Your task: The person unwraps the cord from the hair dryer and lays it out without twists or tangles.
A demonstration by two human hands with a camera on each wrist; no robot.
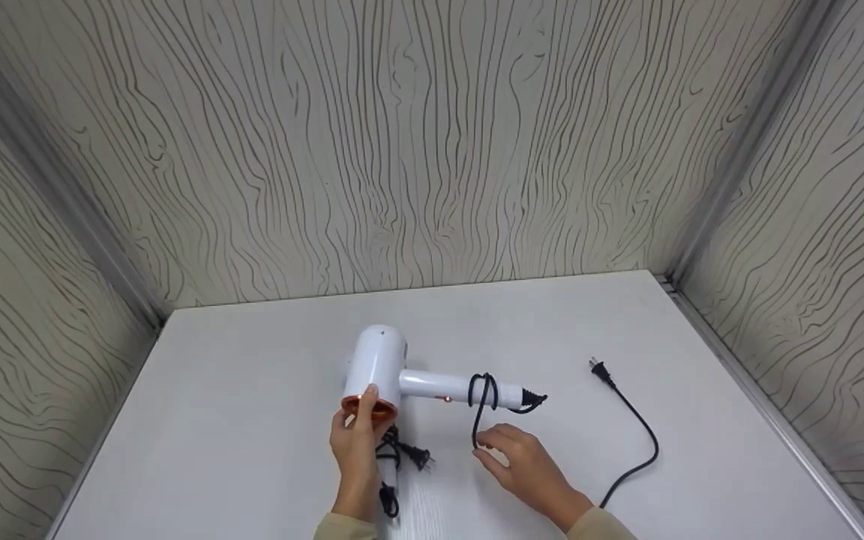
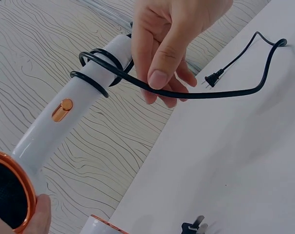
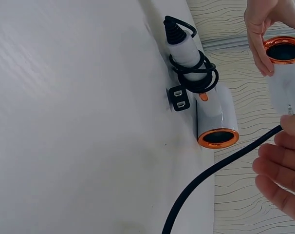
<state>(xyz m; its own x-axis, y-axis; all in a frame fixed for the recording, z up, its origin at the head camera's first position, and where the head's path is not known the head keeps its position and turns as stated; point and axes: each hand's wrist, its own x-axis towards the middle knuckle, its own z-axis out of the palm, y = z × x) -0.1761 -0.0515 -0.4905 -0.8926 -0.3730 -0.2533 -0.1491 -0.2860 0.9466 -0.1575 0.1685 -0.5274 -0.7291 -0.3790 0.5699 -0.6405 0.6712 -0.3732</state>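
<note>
While gripping the hair dryer (image 1: 377, 356) above mid-surface (image 1: 214, 420) with the left fingers (image 1: 367, 406) and pinching its cord (image 2: 206, 94) with the right fingers (image 1: 503, 435), beware of possibly loosening it round the handle (image 1: 436, 384) through slack, or snagging the second dryer (image 3: 218, 114) on the near side, despite open room left and far, well short of the far edge (image 1: 402, 292).

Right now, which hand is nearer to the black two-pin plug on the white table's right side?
The right hand, pinching black cord, is left of that plug; the left hand, holding a white hairdryer, is farther left.
</note>
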